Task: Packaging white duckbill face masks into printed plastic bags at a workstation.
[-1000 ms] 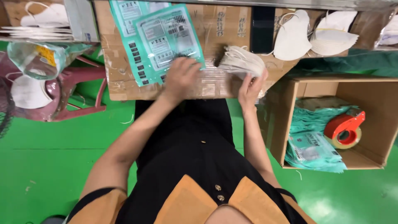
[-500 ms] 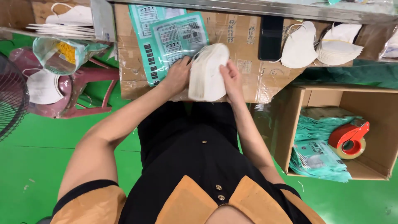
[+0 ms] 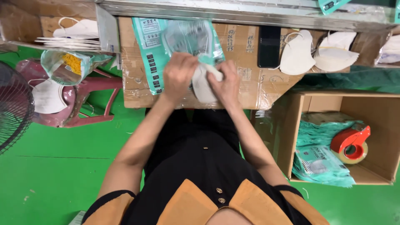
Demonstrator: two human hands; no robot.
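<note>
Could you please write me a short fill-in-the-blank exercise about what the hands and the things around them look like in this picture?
1. Both hands, left hand and right hand, grip a folded ____ mask.
2. The tape dispenser in the cardboard box is ____.
3. The floor is ____.
4. The plastic chair stands on the person's ____ side.

Missing words: white; red; green; left

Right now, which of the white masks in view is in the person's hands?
The folded white mask gripped between the left hand and right hand, partly in a teal pouch; the others lie untouched.
</note>
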